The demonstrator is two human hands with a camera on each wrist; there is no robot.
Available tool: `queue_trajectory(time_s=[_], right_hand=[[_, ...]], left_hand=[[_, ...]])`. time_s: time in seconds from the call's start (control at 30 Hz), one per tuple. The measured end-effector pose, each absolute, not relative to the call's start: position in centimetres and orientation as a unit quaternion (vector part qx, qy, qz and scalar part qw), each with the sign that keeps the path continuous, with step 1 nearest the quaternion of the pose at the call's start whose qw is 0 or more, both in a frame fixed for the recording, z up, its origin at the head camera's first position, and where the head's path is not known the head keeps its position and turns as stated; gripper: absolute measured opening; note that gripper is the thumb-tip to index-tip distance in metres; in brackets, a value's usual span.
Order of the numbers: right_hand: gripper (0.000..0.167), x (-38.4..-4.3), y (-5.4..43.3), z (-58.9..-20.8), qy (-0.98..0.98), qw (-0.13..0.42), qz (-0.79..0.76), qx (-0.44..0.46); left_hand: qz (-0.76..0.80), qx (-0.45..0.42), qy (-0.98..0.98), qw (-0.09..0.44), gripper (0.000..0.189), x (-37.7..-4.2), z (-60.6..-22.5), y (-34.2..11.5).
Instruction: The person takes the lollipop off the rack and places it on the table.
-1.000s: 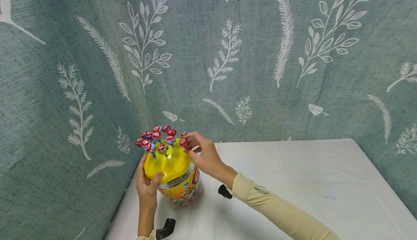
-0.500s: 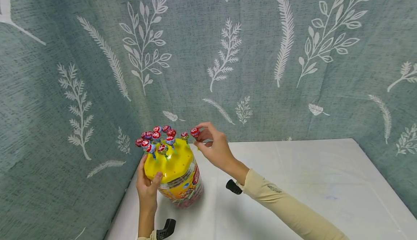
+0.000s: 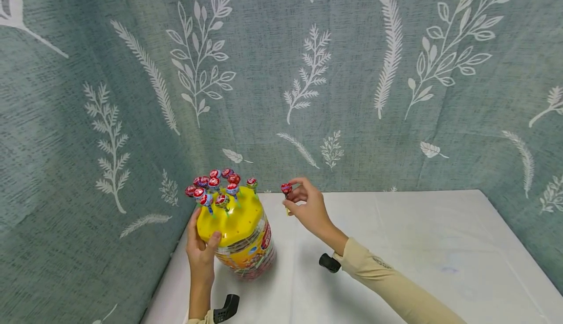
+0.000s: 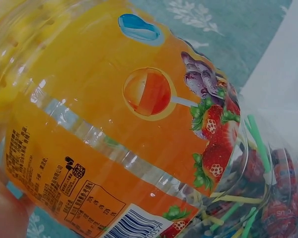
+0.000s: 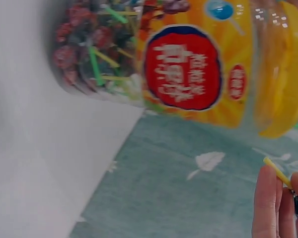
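A big see-through plastic jar with an orange paper label [image 3: 246, 255] stands on a smooth white table [image 3: 396, 246]. On top is a shiny yellow plastic lid with small holes [image 3: 235, 224]. Lots of round lollipops in red, blue and purple wrappers [image 3: 214, 183] stick up from the lid, most of them bunched at the back and left, with one by itself near the right edge. The left hand [image 3: 201, 253] holds the jar at its top left side, with the thumb on the front edge of the lid. The right hand [image 3: 313, 211] pinches one round red lollipop with a yellow stick [image 3: 286, 188] in its fingertips. That lollipop is up in the air, right of the jar and not touching it, with its candy end up and its stick down. Down inside the jar are more lollipops with green and yellow sticks [image 5: 92, 49]. Behind everything hangs a grey-green cloth with white leaves [image 3: 259, 84].
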State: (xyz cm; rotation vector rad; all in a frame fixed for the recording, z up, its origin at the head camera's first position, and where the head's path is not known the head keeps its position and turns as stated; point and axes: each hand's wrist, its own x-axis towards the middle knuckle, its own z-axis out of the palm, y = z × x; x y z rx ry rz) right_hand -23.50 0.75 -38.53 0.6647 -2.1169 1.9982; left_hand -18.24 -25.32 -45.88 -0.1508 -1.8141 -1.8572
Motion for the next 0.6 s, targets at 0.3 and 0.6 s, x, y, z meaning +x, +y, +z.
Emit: queue_trajectory(time_s=[0.3,0.6], right_hand=[[0.044,-25.4,1.1,-43.2,-0.714,0.05,0.679,0.163],[0.043,-27.8,1.5,-48.4,-0.735,0.056,0.67,0.09]], left_hand=[[-0.697,-0.068,-0.658,0.275,0.069,-18.1,-46.0,-25.5],[-0.687,-0.06,-0.672,0.27,0.068,-18.3,-46.1,-25.3]])
